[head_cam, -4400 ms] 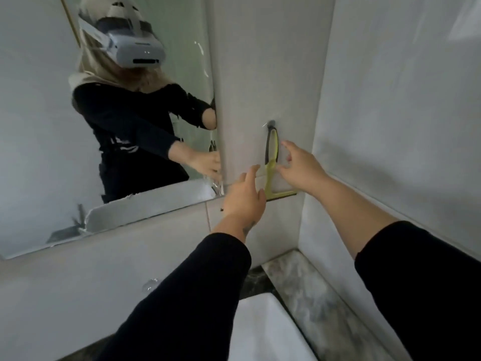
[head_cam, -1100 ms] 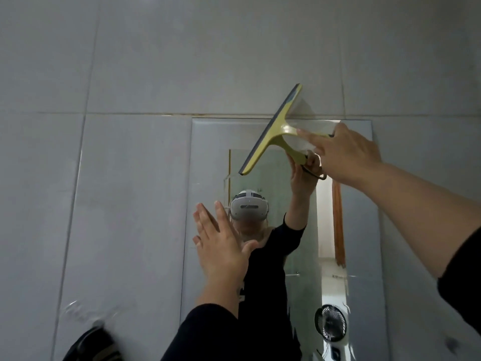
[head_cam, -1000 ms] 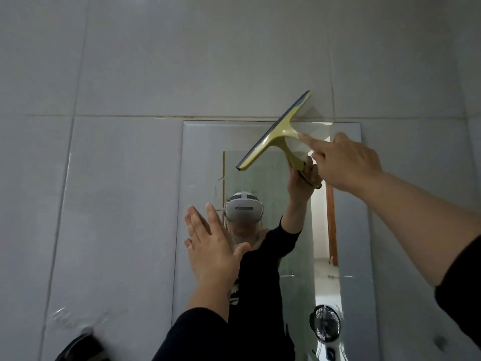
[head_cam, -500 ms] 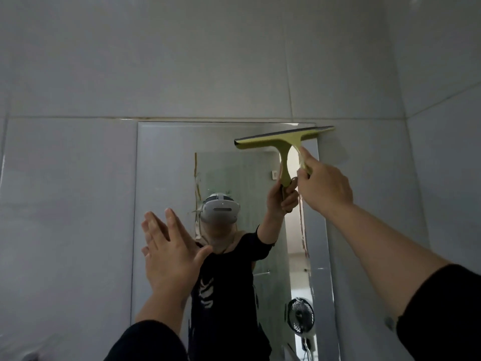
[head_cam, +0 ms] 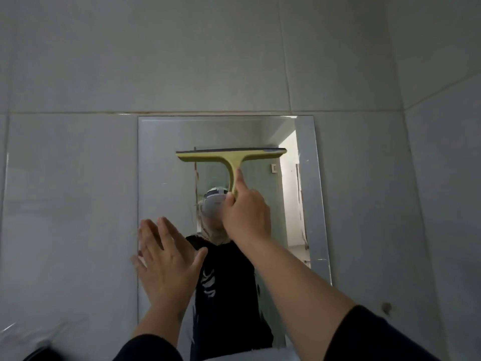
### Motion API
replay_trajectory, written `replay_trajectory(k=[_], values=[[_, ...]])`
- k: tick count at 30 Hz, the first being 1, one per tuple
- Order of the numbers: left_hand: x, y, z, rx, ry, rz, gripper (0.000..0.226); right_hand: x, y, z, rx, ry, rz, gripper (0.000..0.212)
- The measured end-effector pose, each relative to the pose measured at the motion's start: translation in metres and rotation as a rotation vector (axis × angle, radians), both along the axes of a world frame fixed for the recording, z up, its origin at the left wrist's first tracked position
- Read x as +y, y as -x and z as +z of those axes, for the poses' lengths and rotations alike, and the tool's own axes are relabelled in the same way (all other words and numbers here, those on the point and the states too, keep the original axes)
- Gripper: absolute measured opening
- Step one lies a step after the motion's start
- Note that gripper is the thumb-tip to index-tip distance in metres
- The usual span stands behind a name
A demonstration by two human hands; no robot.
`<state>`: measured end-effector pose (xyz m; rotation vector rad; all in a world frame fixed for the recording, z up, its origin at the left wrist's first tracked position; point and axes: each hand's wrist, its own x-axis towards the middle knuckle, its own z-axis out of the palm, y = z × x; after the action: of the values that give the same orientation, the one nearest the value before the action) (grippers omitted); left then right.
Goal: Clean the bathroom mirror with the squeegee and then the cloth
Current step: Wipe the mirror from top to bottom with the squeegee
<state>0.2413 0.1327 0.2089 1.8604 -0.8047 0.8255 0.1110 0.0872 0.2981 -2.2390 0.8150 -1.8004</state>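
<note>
The yellow-green squeegee (head_cam: 231,158) lay level across the upper middle of the mirror (head_cam: 161,157), its dark blade edge uppermost and its handle pointing straight down; whether the blade actually touched the glass could not be told; the right hand (head_cam: 246,216) was wrapped around the handle, forefinger stretched up along it; the left hand (head_cam: 166,261) was empty, fingers spread wide, palm toward the mirror's left edge, low down; both arms wore black sleeves (head_cam: 377,337); the mirror hung on a wall of large grey tiles (head_cam: 78,204), and reflected the person in a dark top.
</note>
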Motion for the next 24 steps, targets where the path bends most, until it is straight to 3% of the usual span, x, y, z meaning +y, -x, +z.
replay_trajectory(k=[5, 13, 24], values=[[-0.002, 0.006, -0.021, 0.154, -0.039, -0.013, 0.12, 0.027, -0.034, -0.002, 0.201, 0.164, 0.036, 0.055], [0.0, 0.004, -0.022, 0.121, -0.023, -0.086, 0.12, 0.013, -0.003, 0.011, 0.447, 0.301, -0.145, 0.055], [0.0, 0.007, -0.018, 0.158, -0.032, -0.106, 0.12, -0.038, 0.084, 0.01, 0.404, 0.127, -0.327, 0.053]])
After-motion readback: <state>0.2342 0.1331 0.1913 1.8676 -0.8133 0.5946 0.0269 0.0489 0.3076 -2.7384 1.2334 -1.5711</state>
